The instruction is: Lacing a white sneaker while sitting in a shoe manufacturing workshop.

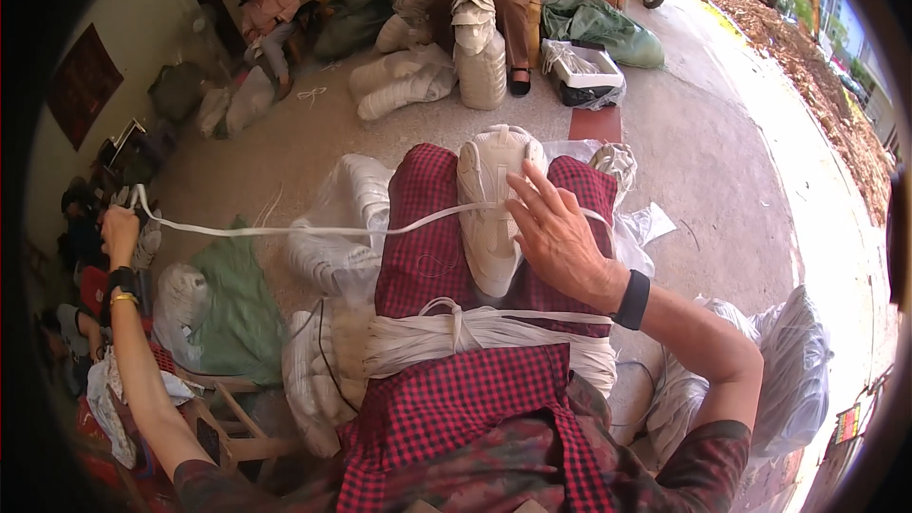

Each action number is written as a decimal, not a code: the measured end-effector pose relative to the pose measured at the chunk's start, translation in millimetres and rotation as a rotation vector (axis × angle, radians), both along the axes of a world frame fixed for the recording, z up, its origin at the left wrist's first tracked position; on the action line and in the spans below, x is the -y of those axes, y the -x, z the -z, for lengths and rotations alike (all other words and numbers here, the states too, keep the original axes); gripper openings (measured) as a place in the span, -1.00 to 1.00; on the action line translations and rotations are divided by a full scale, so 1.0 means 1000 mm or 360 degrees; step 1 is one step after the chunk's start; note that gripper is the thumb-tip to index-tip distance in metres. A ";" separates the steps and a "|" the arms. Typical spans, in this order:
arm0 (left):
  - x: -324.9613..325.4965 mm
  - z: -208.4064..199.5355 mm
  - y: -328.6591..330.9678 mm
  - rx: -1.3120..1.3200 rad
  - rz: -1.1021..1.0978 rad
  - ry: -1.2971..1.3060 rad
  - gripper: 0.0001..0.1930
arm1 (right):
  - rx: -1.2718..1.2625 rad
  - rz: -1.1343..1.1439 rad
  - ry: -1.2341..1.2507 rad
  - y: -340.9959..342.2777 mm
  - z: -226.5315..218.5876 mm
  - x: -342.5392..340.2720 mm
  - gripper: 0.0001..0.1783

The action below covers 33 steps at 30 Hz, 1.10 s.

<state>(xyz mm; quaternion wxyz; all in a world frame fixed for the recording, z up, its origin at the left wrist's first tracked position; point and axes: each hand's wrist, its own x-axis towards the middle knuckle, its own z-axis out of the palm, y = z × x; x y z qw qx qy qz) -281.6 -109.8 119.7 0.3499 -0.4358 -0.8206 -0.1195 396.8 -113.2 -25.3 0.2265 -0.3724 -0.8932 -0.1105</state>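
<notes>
At far left, the left hand (121, 231) is clamping the white lace (313, 231); the right hand (560, 233) is reaching over the shoe (487, 242), its grip I cannot tell; lacing is apparently beginning, much remaining.

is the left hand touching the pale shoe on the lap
Apart. The head view shows the left hand far out to the left, with floor showing between it and the pale shoe.

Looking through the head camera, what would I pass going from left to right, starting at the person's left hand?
Left hand → green sack → white shoes in clear plastic → pale shoe between the knees → right hand → dark wristband → plastic-wrapped bundle.
</notes>
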 end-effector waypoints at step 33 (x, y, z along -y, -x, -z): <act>-0.029 0.121 -0.356 0.0086 0.2301 0.0433 -0.91 | -0.0134 -0.0045 0.0435 -0.027 -0.001 -0.008 -0.65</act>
